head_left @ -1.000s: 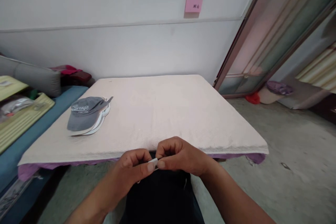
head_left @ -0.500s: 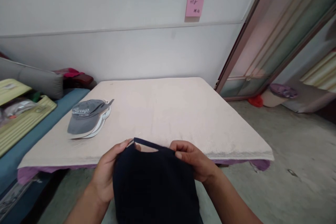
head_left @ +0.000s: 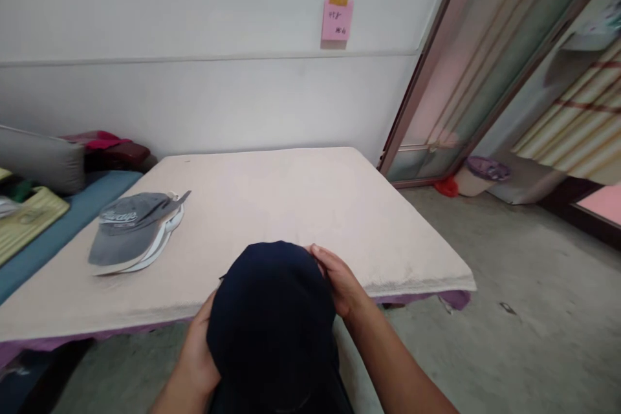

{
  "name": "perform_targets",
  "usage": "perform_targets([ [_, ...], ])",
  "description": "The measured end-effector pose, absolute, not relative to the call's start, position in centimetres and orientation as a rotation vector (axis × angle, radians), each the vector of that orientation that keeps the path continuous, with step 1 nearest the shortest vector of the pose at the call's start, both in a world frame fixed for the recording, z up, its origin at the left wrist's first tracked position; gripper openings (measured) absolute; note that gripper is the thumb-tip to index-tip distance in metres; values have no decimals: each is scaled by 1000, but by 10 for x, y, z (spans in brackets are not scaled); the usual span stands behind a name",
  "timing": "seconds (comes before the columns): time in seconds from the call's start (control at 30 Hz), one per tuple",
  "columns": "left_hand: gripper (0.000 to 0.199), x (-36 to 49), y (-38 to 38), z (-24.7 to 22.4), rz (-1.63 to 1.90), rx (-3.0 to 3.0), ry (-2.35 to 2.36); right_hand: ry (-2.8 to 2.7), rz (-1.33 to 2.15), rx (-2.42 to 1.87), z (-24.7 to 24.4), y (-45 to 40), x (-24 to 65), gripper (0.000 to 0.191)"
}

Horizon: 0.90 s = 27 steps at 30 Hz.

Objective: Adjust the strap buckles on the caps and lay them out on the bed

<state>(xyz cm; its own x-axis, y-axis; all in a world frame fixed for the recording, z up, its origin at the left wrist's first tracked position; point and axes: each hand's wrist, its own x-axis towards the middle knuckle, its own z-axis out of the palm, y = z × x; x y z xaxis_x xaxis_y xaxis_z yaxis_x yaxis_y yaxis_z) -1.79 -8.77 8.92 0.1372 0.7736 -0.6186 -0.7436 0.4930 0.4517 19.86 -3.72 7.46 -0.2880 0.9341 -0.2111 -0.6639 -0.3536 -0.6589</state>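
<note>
So, starting far left, there's a grey cushion (head_left: 43, 158) cut off by the frame, then a stack of caps with a grey cap (head_left: 129, 226) on top, sitting on the cloth-covered table (head_left: 272, 200) at about 10 o'clock from the hands. Next comes the left hand (head_left: 200, 349), reaching up from 7 o'clock with its palm side pressed against the navy cap (head_left: 274, 317) around 8 to 9 o'clock on it. Its fingers go behind the fabric, so I can't tell how far they're bent, but it's got hold of that side. The cap itself is right between the two hands, rounded crown up, in front of the table's near edge. Its lower part is super dark and pretty much melts into the dark clothing below, so I can't make out a brim. Right hand (head_left: 339, 278) comes in from 5 o'clock and is curled over the cap's edge at roughly 2 o'clock, gripping it, some fingers tucked out of sight. Way off at 2 o'clock there's a bin (head_left: 475, 178) on the floor.
</note>
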Motion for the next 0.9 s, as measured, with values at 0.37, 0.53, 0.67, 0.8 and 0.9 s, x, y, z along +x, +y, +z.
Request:
perform_targets([
  [0.37,31,-34,-25,47,1149,135,739,-399,1857,-588,-3,-113,228,40],
  [0.53,44,-4,0,44,1238,47,777,-281,1793,-649,-21,-112,232,44],
  [0.67,45,19,22,54,1327,7,747,-344,1711,-696,-28,-92,238,40],
  [0.8,28,35,39,44,1282,172,795,-454,1607,-766,-23,-54,261,35],
  [0.9,20,36,47,5,1237,515,1100,-583,1561,-693,-12,-3,292,38],
])
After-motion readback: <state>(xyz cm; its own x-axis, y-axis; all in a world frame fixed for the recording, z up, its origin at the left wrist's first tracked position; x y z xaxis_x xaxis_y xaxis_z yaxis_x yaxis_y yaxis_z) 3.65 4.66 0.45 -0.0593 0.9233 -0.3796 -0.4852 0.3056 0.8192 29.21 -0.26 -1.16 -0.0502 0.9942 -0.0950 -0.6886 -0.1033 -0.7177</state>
